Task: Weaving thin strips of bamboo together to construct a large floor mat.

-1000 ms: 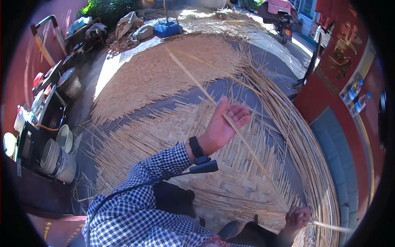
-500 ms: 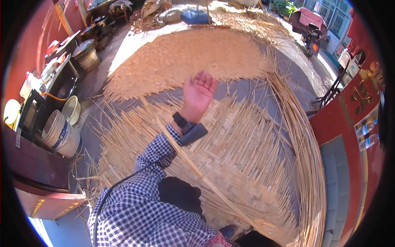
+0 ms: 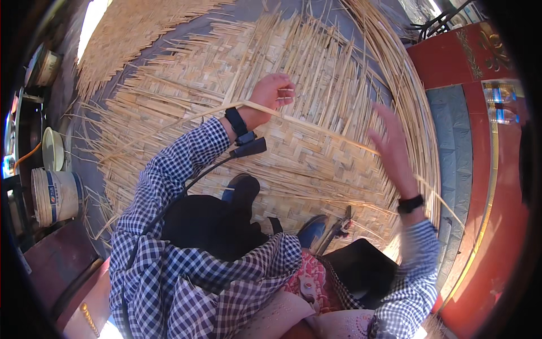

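A partly woven reed mat (image 3: 316,135) spreads beneath me, with loose strip ends along its far and left sides. One long pale reed strip (image 3: 316,131) runs slantwise above it, crossing my left wrist and passing at my right hand. My left hand (image 3: 270,95) hovers over the weave with fingers loosely bent and apart, no strip visible between them. To the right, my right hand (image 3: 392,144) is blurred, its thumb and fingers spread; the strip goes behind it and reappears beyond the wrist. A tool with a dark head (image 3: 341,226) lies by my shoe.
Bundled long reeds (image 3: 415,113) curve along the mat's right side, next to a grey step (image 3: 451,147) and a red panel (image 3: 451,56). A second woven mat (image 3: 141,28) lies at the far left. A white bucket (image 3: 59,195) and a pale basin (image 3: 52,148) stand left.
The view has tilted down. My left hand has turned from palm up with fingers extended to loosely bent. My right hand has come into view at the strip, which now lies flatter across.
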Demonstrator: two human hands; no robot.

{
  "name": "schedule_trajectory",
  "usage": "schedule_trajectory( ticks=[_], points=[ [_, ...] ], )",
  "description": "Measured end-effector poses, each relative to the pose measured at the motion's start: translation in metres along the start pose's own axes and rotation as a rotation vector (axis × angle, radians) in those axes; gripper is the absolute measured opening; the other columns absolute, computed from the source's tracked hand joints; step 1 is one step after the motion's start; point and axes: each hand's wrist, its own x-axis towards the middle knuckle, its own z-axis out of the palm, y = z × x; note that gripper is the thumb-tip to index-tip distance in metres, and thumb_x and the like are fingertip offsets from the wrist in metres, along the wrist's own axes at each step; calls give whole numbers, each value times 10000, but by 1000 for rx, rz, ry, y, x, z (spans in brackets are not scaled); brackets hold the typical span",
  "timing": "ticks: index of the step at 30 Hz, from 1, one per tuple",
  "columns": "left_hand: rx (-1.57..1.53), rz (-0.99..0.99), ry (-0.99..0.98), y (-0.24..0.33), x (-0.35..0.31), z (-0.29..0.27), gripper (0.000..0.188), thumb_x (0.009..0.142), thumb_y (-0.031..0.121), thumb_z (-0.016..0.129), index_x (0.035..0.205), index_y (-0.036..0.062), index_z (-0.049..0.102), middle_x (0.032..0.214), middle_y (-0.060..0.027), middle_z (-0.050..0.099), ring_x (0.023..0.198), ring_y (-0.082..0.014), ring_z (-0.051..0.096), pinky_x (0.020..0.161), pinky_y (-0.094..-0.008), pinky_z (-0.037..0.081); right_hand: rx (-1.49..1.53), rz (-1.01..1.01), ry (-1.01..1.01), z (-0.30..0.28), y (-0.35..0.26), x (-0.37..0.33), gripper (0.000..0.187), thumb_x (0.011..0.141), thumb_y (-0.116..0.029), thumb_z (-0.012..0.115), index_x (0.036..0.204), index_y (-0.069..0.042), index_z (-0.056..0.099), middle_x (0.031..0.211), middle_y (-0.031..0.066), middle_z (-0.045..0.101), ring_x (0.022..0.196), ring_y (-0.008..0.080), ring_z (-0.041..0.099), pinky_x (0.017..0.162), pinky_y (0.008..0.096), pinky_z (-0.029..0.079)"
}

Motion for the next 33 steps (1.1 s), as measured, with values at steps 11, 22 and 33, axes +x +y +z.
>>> schedule_trajectory(
  ticks=[11, 22, 33],
  points=[
    [513, 219, -751, -16, -87, 13, 889, 824, 209, 779, 1506, 24, 240, 1478, -166, 366, 1404, -260, 342, 1133, -401, 328, 149, 225, -231, 37, 92, -56, 346, 998, -171, 492, 1261, 34, 585, 1197, 195, 655, 1128, 293, 618, 959, 372, 471],
    [-670, 104, -100, 9, -63, 20, 252, 960, 277, 569, 1002, 34, 619, 988, -123, 664, 900, -267, 640, 843, -386, 526, -837, 180, -496, -163, -37, -68, 218, 997, -153, 554, 1159, -81, 681, 1075, 133, 689, 938, 286, 650, 888, 364, 524],
    [51, 71, -116, 77, -53, -94, 160, 981, 180, 612, 1046, 50, 547, 986, -135, 659, 972, -220, 684, 790, -291, 614, -178, 14, -466, -25, -3, -18, 568, 775, -146, 772, 1294, -54, 562, 1211, 181, 600, 1147, 381, 544, 986, 440, 435]
  ],
)
